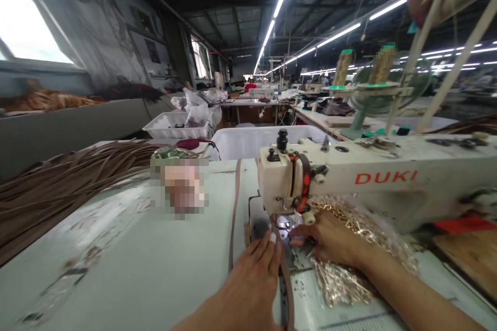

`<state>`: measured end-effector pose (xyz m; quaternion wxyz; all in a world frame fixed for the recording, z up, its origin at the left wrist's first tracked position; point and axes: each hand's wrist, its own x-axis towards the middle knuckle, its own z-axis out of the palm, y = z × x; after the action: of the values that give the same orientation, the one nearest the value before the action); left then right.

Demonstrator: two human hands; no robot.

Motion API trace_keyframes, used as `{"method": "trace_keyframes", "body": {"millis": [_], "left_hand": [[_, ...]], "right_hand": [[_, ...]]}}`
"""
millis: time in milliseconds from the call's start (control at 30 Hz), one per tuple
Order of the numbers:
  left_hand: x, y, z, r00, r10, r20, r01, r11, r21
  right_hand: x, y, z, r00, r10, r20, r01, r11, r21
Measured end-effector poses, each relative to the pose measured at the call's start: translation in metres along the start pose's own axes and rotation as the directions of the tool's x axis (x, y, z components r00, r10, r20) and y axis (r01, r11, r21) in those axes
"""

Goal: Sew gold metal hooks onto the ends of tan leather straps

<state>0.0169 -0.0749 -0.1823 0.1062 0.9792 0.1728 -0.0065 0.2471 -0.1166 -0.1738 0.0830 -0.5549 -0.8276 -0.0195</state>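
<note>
A sewing machine (pixel 310 176) marked DUKI stands on the pale table. A narrow brown strap (pixel 286 289) runs toward me from its needle plate (pixel 284 228), and a length of similar strap (pixel 235 207) lies along the table to the left. My left hand (pixel 256 274) rests with fingers stretched out and flat at the strap's left edge, close to the plate; one fingertip has a white wrap. Right of the needle, my right hand (pixel 334 238) has curled fingers, with index finger and thumb drawn together by the plate. Whatever they pinch, if anything, is too small to make out.
A clear bag of gold-coloured metal hardware (pixel 341 282) lies under the machine arm. Many brown strips (pixel 77 176) cover the table's left end, near a blurred-out item (pixel 182 186). White bins (pixel 248 139) stand behind the table. Thread cones (pixel 342 70) rise at the right.
</note>
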Motion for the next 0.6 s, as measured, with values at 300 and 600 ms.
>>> {"method": "trace_keyframes", "body": {"millis": [300, 600], "left_hand": [[0.0049, -0.0079, 0.0095, 1.0, -0.018, 0.023, 0.018, 1.0, 0.012], [0.0052, -0.0036, 0.0034, 0.996, -0.046, 0.079, 0.044, 0.999, 0.019]], "right_hand": [[-0.0011, 0.0048, 0.0007, 0.999, -0.046, -0.026, 0.046, 0.999, 0.006], [0.0, 0.0053, -0.0023, 0.999, -0.037, -0.006, 0.037, 0.999, 0.027]]}}
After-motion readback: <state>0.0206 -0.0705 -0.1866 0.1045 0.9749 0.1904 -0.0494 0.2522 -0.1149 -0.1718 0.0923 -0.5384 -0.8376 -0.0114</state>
